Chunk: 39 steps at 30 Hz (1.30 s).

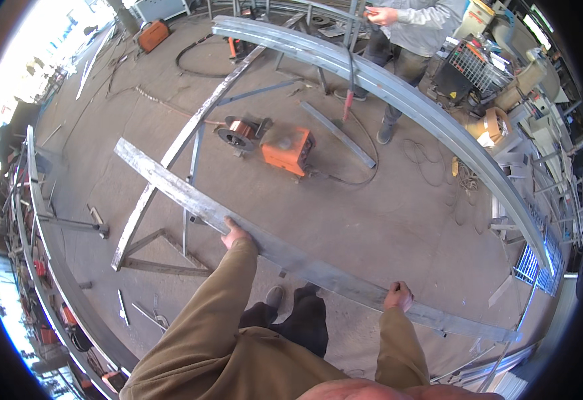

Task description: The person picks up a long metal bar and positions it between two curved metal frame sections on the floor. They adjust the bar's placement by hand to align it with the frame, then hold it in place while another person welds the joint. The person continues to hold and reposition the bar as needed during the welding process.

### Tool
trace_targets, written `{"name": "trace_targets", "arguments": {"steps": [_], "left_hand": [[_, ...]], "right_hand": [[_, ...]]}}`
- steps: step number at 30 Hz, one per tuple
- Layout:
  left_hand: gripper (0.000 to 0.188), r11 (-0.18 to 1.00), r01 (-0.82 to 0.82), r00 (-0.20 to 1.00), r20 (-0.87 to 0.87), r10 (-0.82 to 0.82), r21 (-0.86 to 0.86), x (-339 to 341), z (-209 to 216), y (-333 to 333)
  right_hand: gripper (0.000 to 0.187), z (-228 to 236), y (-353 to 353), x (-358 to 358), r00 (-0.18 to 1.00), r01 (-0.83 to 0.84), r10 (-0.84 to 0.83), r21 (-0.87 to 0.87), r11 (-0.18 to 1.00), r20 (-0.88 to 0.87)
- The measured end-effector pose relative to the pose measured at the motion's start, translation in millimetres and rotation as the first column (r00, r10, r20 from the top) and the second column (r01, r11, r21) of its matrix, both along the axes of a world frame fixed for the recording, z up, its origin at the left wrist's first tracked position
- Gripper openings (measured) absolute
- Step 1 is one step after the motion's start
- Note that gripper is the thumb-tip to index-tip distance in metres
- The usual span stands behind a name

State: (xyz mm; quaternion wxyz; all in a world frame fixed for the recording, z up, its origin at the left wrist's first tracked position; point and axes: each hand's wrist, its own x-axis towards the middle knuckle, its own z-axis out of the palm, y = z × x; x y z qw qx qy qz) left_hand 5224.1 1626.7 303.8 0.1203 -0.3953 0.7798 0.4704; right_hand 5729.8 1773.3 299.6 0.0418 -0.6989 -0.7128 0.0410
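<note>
The long metal bar [318, 267] crosses in front of the person, its left part lying over a rail [201, 120]; it could slide or swing there, I judge, if the two hands push unevenly, and might pinch fingers against the rail. The left hand [237, 235] has its thumb on the bar, fingers hidden, so I cannot tell whether it is clamped; the right hand [399, 297] is farther along, fingers curled, its hold unclear too. The dull, scuffed floor [405, 200] carries curved beams [398, 80], a person [428, 30] beyond them, an orange box [286, 152] and a wire reel [240, 131]
</note>
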Motion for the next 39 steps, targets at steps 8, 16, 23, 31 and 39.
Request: {"name": "trace_targets", "arguments": {"steps": [8, 16, 23, 31, 39], "left_hand": [[0.107, 1.000, -0.001, 1.000, 0.008, 0.001, -0.005, 0.8, 5.2, 3.1], [0.101, 1.000, 0.009, 1.000, 0.008, -0.009, 0.014, 4.6, 16.0, 4.4], [0.096, 0.975, -0.055, 0.997, -0.048, 0.067, 0.214, 6.6, 18.9, 7.7], [0.098, 0.987, -0.059, 0.998, -0.028, 0.064, 0.151, 5.6, 15.5, 9.1], [0.069, -0.298, 0.907, 0.037, 0.759, -0.650, -0.299, 8.8, 33.1, -17.6]], "right_hand": [[0.020, -2.3, -0.1, 5.3, 1.000, 0.009, -0.008, -0.020, 1.000, 0.027], [0.021, -0.4, -0.9, 3.7, 0.999, 0.001, 0.000, -0.025, 1.000, 0.033], [0.020, 5.9, 0.1, -1.0, 1.000, -0.013, 0.013, -0.009, 1.000, 0.001], [0.019, -4.2, 2.1, 3.6, 1.000, -0.028, 0.029, 0.067, 0.997, -0.013], [0.014, 11.1, 3.3, -2.6, 0.988, -0.043, 0.056, 0.093, 0.995, -0.144]]}}
